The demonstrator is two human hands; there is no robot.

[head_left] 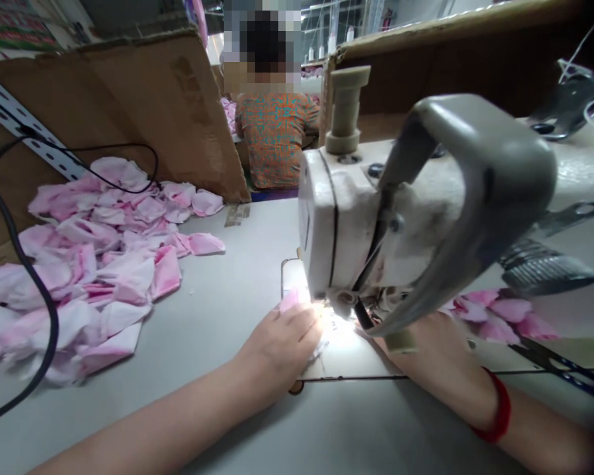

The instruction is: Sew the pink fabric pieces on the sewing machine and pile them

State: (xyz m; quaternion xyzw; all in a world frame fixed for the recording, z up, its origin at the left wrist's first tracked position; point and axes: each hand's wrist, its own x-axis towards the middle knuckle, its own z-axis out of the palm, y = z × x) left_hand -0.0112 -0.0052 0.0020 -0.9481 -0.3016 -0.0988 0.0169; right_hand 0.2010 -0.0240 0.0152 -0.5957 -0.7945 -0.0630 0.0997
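Both low — left hand seemingly on fabric, right hand by sewing machine.

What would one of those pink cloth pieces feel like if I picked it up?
The pink fabric pieces would probably feel floppy, since they lie crumpled and folded over one another in the heap. They look thin, so each one is likely very light for its size. A push would probably make one crumple or slide, not roll.

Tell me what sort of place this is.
Most likely a garment sewing workshop: an industrial sewing machine stands on the work table, a heap of cut pink fabric pieces lies beside it, and a co-worker is at work beyond.
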